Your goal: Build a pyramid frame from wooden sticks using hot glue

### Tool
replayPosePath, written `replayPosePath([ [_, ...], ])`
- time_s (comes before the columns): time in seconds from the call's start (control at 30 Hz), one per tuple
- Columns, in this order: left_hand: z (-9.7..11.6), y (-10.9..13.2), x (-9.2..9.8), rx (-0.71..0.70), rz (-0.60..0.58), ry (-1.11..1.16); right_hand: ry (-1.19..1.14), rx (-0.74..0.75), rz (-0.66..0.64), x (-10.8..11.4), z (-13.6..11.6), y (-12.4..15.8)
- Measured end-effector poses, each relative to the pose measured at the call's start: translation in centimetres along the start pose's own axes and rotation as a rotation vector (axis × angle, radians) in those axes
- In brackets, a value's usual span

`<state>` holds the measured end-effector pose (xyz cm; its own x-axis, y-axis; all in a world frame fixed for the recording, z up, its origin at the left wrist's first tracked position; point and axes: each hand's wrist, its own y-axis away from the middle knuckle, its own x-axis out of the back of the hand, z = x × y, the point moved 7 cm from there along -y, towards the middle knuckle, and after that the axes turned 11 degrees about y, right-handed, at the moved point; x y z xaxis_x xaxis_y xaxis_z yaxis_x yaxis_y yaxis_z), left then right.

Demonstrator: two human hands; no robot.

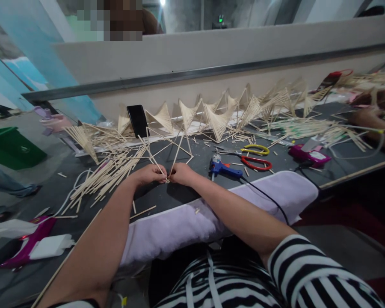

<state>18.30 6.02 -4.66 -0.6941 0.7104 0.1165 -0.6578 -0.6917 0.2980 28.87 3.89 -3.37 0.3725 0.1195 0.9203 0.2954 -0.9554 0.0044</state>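
My left hand (152, 173) and my right hand (181, 175) meet over the dark table. Fingers of both are pinched at the near corner of an open frame of thin wooden sticks (176, 146), whose other sticks stand up and spread away from me. The exact joint between my fingertips is partly hidden. To the right of my right hand lie a blue glue gun (227, 170) and scissors (256, 157) with one yellow and one red handle. A fanned pile of loose wooden sticks (105, 177) lies left of my left hand.
Twisted stick models (216, 121) line the wall behind a black phone (137, 120). Purple power strips lie right (311, 156) and left (30, 246), with cables. A lilac padded cloth (176, 226) covers the near edge. Another person's hand (368, 117) is at far right; a green bin (14, 147) stands left.
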Motion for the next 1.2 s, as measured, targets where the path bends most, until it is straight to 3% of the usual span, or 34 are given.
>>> replayPosePath([
  [0.47, -0.53, -0.35, 0.24, -0.056, -0.039, 0.044, -0.017, 0.004, -0.006, 0.1, -0.22, 0.24],
  [1.2, -0.4, 0.03, 0.26, -0.055, -0.004, 0.081, -0.048, -0.003, 0.017, -0.11, -0.28, 0.22],
])
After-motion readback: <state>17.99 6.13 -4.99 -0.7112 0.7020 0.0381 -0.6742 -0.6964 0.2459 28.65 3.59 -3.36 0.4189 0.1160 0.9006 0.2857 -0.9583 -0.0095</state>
